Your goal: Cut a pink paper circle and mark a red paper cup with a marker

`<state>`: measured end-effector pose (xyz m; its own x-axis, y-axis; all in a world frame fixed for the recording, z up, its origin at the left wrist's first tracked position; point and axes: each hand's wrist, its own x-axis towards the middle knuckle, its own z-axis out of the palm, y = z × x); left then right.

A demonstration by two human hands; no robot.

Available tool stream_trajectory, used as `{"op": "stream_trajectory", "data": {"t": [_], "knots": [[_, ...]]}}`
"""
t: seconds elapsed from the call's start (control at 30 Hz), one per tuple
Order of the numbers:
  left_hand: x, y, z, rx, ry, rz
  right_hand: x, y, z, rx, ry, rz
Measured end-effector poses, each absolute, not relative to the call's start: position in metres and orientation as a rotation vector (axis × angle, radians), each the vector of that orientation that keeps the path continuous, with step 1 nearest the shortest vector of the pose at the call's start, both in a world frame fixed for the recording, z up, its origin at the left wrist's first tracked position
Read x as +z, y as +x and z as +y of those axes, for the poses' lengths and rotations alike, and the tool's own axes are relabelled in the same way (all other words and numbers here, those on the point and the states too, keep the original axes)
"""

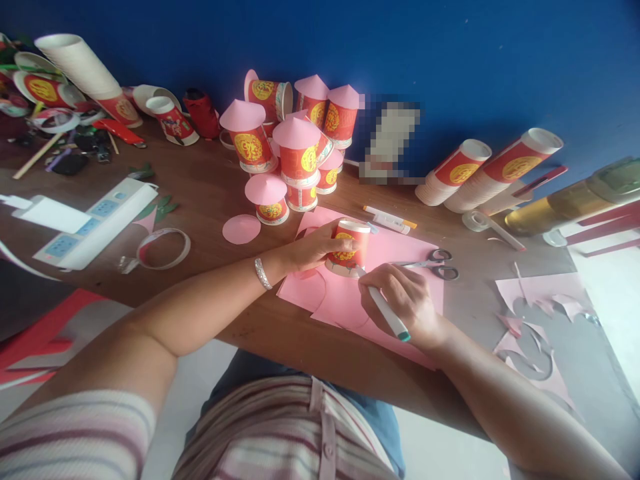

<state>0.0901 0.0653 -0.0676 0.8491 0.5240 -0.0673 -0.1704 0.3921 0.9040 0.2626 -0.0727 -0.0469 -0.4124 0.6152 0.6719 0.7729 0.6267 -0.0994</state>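
- A red-and-white paper cup (354, 231) is being held near the centre of the frame by the left hand (316, 249), whose fingers are being pressed around its side, with the thumb being laid across the yellow emblem.
- A white marker with a green end (386, 312) is being gripped just right of centre by the fingers of the right hand (405, 297); its tip is being pointed at the white band along the cup's lower edge, though whether the band is being touched cannot be told.
- Both hands are being held over pink paper (400, 247), which is being supported by the brown counter (215, 280).
- Black-handled scissors (425, 264) are being carried by the paper's right part, the blades being pointed toward the right hand.
- An orange-ended pen (390, 217) is being seen near the paper's upper edge.
- In the upper middle, a cluster of red cups (251, 150) is being shown, several being topped by pink cones (297, 133).
- A flat pink disc (241, 229) is being borne by the counter, left of the nearest coned cup.
- In the upper right, two tilted cup stacks (460, 175) are being seen side by side, with a tape roll (477, 221) just below.
- At the right, cut pink scraps (555, 380) are being seen.
- At the left, a white power strip (95, 223) is being shown beside a white ring (173, 265).
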Motion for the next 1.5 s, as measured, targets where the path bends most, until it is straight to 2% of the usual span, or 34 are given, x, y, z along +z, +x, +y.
{"op": "stream_trajectory", "data": {"t": [1.5], "knots": [[-0.072, 0.092, 0.067, 0.448, 1.043, 0.353, -0.048, 0.263, -0.075, -0.27, -1.063, -2.197]]}}
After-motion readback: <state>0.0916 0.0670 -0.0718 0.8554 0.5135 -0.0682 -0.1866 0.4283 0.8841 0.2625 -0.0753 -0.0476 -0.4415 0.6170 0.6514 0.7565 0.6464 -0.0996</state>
